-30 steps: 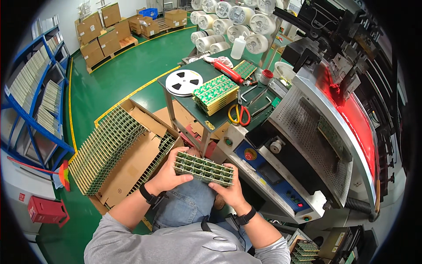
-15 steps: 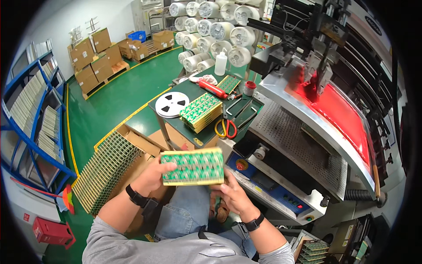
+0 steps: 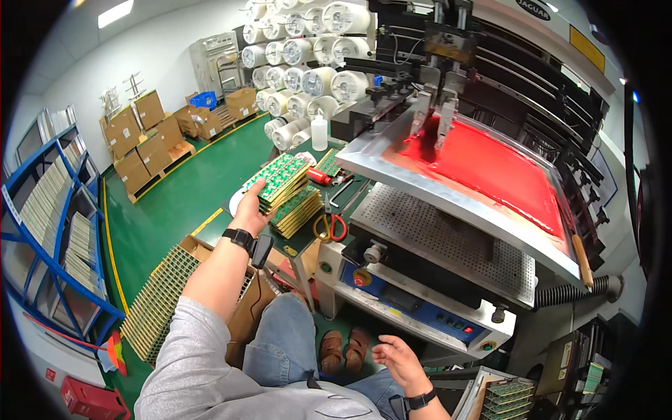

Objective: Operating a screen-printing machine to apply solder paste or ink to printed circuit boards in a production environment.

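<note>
My left hand (image 3: 249,212) is closed on the near end of a stack of green circuit boards (image 3: 281,173), thumb on top. That stack is at the small dark-green table, above and partly covering a second pile of boards (image 3: 299,213); whether the two touch I cannot tell. Low in front of the printing machine, my right hand (image 3: 400,362) holds nothing, its fingers loosely bent and apart. Scissors (image 3: 330,227) with one yellow and one red handle lie beside the lower pile. A white reel (image 3: 236,203) is mostly hidden behind my left hand.
On my right stands the printing machine, its tilted metal frame (image 3: 462,210) spread with red ink above a perforated plate (image 3: 392,213). A white bottle (image 3: 319,133) and a red tube (image 3: 319,176) stand and lie on the table. A rack of boards (image 3: 157,297) sits at lower left.
My left hand has carried the board stack forward to the table, over the other pile. My right hand has come away from the stack and dropped lower right. The view has shifted right.
</note>
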`<control>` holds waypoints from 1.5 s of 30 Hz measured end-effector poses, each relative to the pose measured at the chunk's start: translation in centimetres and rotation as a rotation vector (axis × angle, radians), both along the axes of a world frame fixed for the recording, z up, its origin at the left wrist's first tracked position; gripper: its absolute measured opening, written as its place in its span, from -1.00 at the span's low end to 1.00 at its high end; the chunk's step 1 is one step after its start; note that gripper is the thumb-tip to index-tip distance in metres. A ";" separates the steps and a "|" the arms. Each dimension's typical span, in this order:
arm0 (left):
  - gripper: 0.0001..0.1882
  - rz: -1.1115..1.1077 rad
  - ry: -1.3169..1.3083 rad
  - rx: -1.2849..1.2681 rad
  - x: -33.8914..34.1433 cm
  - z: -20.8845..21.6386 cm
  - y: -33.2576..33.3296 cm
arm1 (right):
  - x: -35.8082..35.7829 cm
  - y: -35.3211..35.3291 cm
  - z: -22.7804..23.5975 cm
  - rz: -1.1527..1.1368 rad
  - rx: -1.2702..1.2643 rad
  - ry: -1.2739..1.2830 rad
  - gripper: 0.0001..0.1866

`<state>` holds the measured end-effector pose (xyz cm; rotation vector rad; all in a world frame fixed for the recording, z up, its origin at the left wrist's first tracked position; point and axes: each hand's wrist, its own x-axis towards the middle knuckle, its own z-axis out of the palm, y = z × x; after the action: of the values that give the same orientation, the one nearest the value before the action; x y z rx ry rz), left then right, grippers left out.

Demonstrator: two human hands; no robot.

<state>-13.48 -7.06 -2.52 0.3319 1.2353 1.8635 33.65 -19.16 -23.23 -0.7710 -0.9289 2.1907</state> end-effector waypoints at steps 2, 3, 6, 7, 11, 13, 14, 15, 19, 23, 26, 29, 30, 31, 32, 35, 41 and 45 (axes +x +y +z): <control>-0.65 -0.018 0.011 -0.001 -0.6 -0.5 0.8 | 1.3 -0.5 -0.8 -0.032 -0.019 0.012 -0.62; -0.63 -0.035 0.014 -0.005 -0.7 -0.5 1.0 | 1.9 -0.8 -0.9 -0.050 -0.040 0.007 -0.63; -0.61 -0.042 0.032 -0.032 -0.5 -0.6 1.6 | 2.9 -1.4 -1.4 -0.084 -0.084 0.005 -0.67; -0.61 -0.033 0.038 -0.054 -0.1 -0.6 1.7 | 3.1 -1.5 -1.6 -0.089 -0.086 0.009 -0.67; -0.60 -0.030 0.055 -0.093 0.1 -1.2 2.0 | 3.6 -1.8 -2.2 -0.097 -0.089 0.031 -0.68; -0.60 -0.031 0.061 -0.102 -0.2 -1.2 2.1 | 3.6 -1.9 -2.4 -0.093 -0.092 0.047 -0.69; -0.60 -0.035 0.073 -0.144 -0.4 -1.2 2.2 | 3.7 -1.9 -2.5 -0.092 -0.093 0.052 -0.69; -0.61 -0.039 0.085 -0.186 -0.6 -1.2 2.2 | 3.8 -1.9 -2.6 -0.096 -0.091 0.054 -0.69; -0.57 -0.143 0.135 -0.290 -1.3 -0.5 1.4 | 4.1 -2.2 -3.0 -0.113 -0.099 0.060 -0.70; -0.46 -0.130 0.374 -0.531 -1.1 0.7 1.0 | 4.5 -2.3 -3.5 -0.138 -0.110 0.064 -0.72; -0.42 -0.064 0.500 -0.611 -0.6 0.7 0.4 | 4.6 -2.5 -3.9 -0.144 -0.117 0.060 -0.73; -0.39 0.005 0.532 -0.559 -0.9 0.2 0.2 | 4.4 -2.5 -4.1 -0.141 -0.126 0.073 -0.73; -0.35 -0.022 0.532 -0.576 -1.7 -0.2 0.4 | 4.3 -2.5 -4.0 -0.140 -0.126 0.070 -0.73; -0.31 -0.049 0.531 -0.593 -2.2 -0.4 0.4 | 4.2 -2.5 -3.9 -0.142 -0.127 0.069 -0.73; -0.25 -0.076 0.530 -0.610 -2.7 -0.6 0.4 | 4.2 -2.5 -3.8 -0.143 -0.128 0.068 -0.73; -0.19 0.123 1.010 -0.594 -4.6 -1.2 -0.1 | 3.9 -2.4 -3.4 -0.141 -0.125 0.057 -0.72; -0.12 -0.028 1.480 -0.526 -1.0 0.5 -1.4 | 5.2 -2.0 -1.4 -0.181 -0.045 -0.056 -0.72; -0.26 -0.032 1.676 -0.479 -0.9 -0.2 -1.7 | 6.6 -0.8 4.4 -0.252 0.286 -0.231 -0.69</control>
<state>-14.41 -8.80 -2.76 1.7913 2.5555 0.8834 40.29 -19.92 -18.81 -0.9558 -1.1607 1.7310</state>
